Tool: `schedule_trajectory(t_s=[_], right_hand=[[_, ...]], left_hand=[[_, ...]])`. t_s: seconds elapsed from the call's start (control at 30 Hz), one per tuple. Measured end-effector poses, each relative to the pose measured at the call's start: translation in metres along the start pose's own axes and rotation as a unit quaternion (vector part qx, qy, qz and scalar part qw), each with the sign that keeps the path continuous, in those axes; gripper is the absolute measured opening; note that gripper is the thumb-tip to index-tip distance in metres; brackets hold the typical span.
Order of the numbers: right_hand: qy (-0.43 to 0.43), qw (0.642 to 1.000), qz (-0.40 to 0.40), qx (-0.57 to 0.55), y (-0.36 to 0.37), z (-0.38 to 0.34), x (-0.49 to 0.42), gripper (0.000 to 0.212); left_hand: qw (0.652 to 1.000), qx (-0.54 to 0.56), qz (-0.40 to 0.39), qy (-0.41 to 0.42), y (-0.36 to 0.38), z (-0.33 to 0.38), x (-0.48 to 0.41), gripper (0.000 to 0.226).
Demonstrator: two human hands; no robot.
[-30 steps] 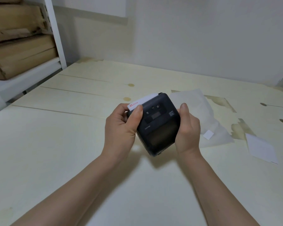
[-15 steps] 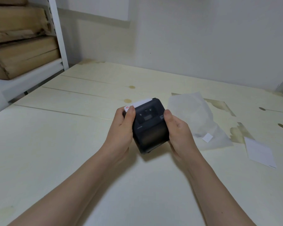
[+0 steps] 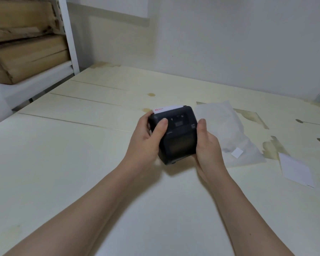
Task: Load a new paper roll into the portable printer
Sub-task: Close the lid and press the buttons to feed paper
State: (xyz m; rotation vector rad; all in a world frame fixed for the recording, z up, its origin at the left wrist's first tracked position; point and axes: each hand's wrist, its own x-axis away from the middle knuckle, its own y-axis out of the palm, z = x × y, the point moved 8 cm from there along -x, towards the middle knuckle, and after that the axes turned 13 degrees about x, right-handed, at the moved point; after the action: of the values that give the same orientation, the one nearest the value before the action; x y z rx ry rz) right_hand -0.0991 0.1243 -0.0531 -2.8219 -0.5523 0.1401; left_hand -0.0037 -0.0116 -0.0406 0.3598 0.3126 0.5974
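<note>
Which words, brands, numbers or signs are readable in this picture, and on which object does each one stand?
Red logo on the white paper strip at the far edge of the black portable printer: too blurred to read.
Small icons above the printer's little display: unreadable.
Small label near the right hand: too small.
Faint word beside the left hand: illegible.
Nothing else carries text.

The left hand (image 3: 146, 143) and right hand (image 3: 207, 145) are covering both sides of the portable printer (image 3: 175, 135), and its underside is facing away. The red marking on the paper strip (image 3: 167, 108) behind the printer is reading too small to make out. Left of the printer, the picture's edge is cutting off the cardboard boxes (image 3: 26, 58).
</note>
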Motion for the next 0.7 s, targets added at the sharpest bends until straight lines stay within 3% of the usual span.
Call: schedule_trajectory(t_s=[0.1, 0.2, 0.43, 0.57, 0.63, 0.7], right_hand=[[-0.091, 0.995, -0.025, 0.014, 0.003, -0.016, 0.009, 0.046], [-0.174, 0.984, 0.008, 0.046, 0.007, -0.029, 0.014, 0.046], [-0.207, 0.974, 0.081, 0.042, 0.002, -0.033, 0.015, 0.051], [-0.16, 0.985, 0.049, 0.035, 0.005, -0.03, 0.013, 0.044], [-0.068, 0.996, -0.006, -0.053, 0.014, -0.015, 0.004, 0.052], [0.016, 0.981, -0.081, -0.175, 0.032, -0.005, 0.003, 0.065]], left_hand=[[0.999, 0.011, 0.042, 0.019, -0.011, 0.004, -0.006, 0.034], [0.998, 0.023, 0.064, 0.017, -0.017, 0.008, -0.007, 0.032], [0.995, 0.052, 0.07, 0.04, -0.013, 0.018, -0.001, 0.029], [0.994, 0.055, 0.084, 0.047, -0.013, 0.018, 0.0, 0.024], [0.99, 0.067, 0.117, 0.043, -0.016, 0.013, -0.002, 0.019], [0.983, 0.101, 0.154, 0.016, -0.02, 0.006, -0.003, 0.023]])
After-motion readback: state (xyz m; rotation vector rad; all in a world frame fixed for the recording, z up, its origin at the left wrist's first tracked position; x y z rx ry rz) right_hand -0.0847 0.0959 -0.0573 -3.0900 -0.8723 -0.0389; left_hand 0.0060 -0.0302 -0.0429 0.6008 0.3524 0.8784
